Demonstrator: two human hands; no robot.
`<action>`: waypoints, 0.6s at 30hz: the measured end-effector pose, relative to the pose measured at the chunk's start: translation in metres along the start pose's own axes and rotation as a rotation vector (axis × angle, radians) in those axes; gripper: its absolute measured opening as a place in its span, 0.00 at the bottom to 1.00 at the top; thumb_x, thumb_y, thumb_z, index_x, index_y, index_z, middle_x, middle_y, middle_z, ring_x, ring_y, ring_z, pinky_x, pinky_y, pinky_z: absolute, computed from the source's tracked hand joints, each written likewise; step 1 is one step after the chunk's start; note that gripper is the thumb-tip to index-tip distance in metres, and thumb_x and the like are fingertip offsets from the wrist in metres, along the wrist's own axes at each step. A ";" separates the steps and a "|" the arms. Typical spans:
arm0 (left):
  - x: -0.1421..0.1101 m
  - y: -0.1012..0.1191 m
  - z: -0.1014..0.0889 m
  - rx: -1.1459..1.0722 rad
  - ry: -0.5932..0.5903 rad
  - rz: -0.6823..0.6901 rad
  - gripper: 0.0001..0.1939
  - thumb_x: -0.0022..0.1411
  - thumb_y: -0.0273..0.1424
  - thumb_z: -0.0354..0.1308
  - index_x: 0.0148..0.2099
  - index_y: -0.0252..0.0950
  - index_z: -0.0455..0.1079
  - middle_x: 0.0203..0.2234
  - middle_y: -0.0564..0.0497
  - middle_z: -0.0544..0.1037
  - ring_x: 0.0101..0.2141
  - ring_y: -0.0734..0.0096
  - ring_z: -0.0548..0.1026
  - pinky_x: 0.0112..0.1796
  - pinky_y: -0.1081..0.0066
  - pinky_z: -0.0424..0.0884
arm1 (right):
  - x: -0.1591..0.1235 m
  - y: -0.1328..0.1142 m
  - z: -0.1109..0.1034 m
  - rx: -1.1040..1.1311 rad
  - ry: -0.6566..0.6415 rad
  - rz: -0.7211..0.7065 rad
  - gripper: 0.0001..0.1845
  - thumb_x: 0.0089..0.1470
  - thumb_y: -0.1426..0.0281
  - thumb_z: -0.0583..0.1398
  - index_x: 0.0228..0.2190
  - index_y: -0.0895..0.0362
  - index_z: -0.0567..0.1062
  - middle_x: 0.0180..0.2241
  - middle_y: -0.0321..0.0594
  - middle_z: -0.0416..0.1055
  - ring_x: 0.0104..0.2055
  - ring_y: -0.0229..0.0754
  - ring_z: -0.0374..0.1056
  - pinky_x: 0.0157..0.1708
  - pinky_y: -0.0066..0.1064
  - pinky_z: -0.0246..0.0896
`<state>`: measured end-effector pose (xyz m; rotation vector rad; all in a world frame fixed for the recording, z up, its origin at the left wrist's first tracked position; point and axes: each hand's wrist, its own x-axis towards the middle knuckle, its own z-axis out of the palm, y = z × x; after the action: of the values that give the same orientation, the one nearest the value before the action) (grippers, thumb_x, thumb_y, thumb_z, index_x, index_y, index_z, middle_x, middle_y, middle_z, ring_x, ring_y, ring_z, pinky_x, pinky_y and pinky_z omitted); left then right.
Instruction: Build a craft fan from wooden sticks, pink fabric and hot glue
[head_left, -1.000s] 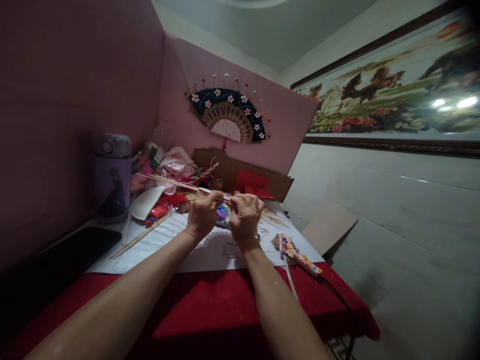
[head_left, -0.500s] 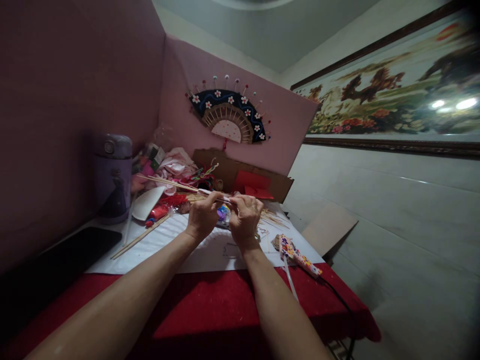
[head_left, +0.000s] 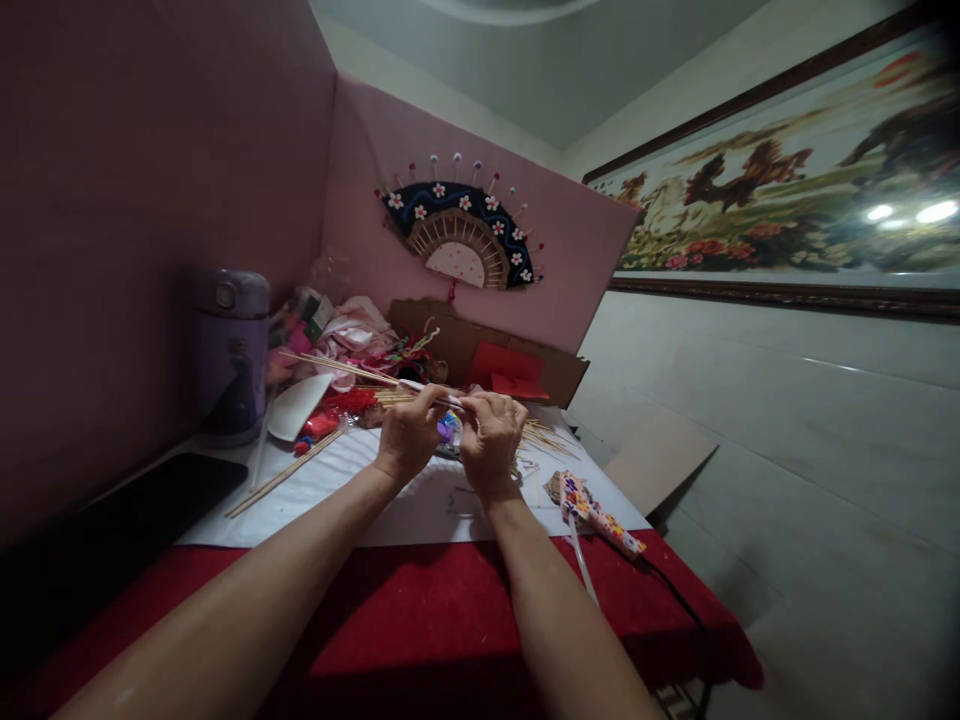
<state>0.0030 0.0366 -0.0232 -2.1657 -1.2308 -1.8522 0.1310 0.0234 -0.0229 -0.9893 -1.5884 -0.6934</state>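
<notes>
Holding a slim bundle of pale wooden sticks, partly sheathed in a whitish-pink covering of unclear material, in a narrow pinch of the left hand and, close beside on the right, an equally narrow pinch of the right hand. Raised above a flat white sheet, tilted slightly, with long bare ends reaching out and up beyond the left thumb. Too fine to count for certain, and hidden under the fingers; impossible to tell there how snugly covered or aligned. Likely to splay at those unsupported ends if pinched too loosely, or to slip lengthwise out of line if rolled harder on the right than on the left. Liable to wrinkle or loosen in the covering if twisted unevenly between the 2 pinches, and perhaps to crack if bent there by opposing thumbs. Could also sweep, on any swing leftward, into the crumpled pink cloth heap behind the ends or the curved white dish below them. If dropped straight down, apt to land on the shiny purple-and-blue packet under the grip. Easy, too, to snag with an outward-drawn right arm: the flower-patterned, pistol-shaped tool with a thin black cable, below and right of the grip.
</notes>
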 end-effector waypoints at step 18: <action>0.000 0.000 0.000 -0.030 -0.049 -0.049 0.08 0.61 0.28 0.53 0.41 0.38 0.72 0.21 0.53 0.76 0.22 0.70 0.75 0.24 0.75 0.61 | 0.000 0.001 0.000 0.004 -0.007 -0.003 0.04 0.55 0.74 0.60 0.32 0.54 0.75 0.34 0.36 0.75 0.40 0.43 0.64 0.45 0.37 0.49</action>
<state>0.0032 0.0364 -0.0228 -2.2291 -1.2857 -1.8578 0.1315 0.0235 -0.0229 -0.9879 -1.5966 -0.6896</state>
